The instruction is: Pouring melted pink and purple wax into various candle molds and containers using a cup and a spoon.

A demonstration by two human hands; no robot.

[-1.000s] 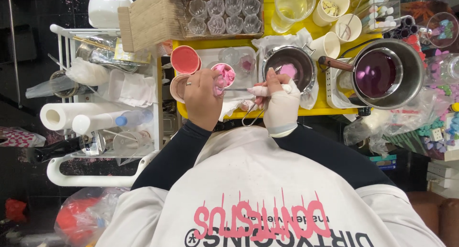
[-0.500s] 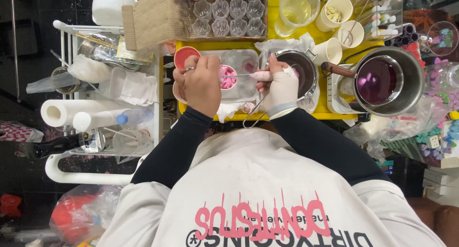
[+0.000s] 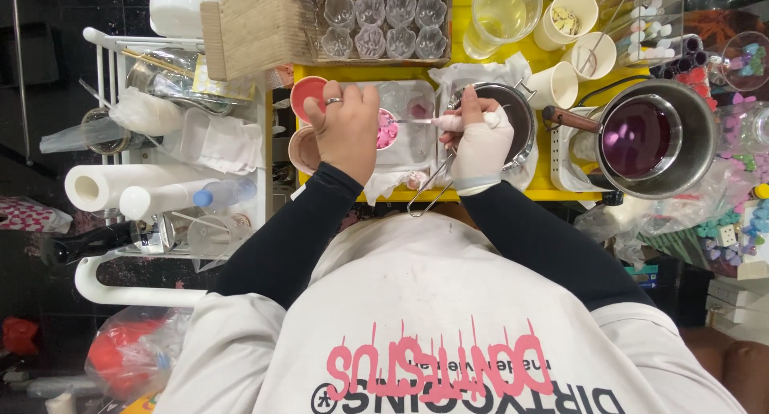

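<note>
Left hand (image 3: pixel 346 130), ring on one finger: grip closed around a small pink-filled mould (image 3: pixel 388 131), held just above a clear plastic tray (image 3: pixel 412 151). Right hand (image 3: pixel 481 146), wrapped in white: grip pinched narrowly on a thin pale tool (image 3: pixel 422 121), whose tip met the pink filling at the mould's 3 o'clock edge. The step in hand appeared to be working or levelling the pink material in the mould; a further pass would have called for a steady tip and a level mould, lest the filling spill onto the tray.

A metal bowl (image 3: pixel 517 114) lay under the right hand. On the yellow worktop (image 3: pixel 553 191) stood a steel pot (image 3: pixel 697 134) of dark purple liquid at 3 o'clock, paper cups (image 3: pixel 573 30) and a jug of pale liquid (image 3: pixel 503 12) at 1 o'clock, and clear flower-shaped moulds (image 3: pixel 384 18) at 12 o'clock. A red dish (image 3: pixel 307 92) sat just beside the left hand at 10 o'clock. At 9 o'clock a white trolley (image 3: pixel 104 286) carried a paper roll (image 3: pixel 104 186) and bottles; the floor around was dark and cluttered.
</note>
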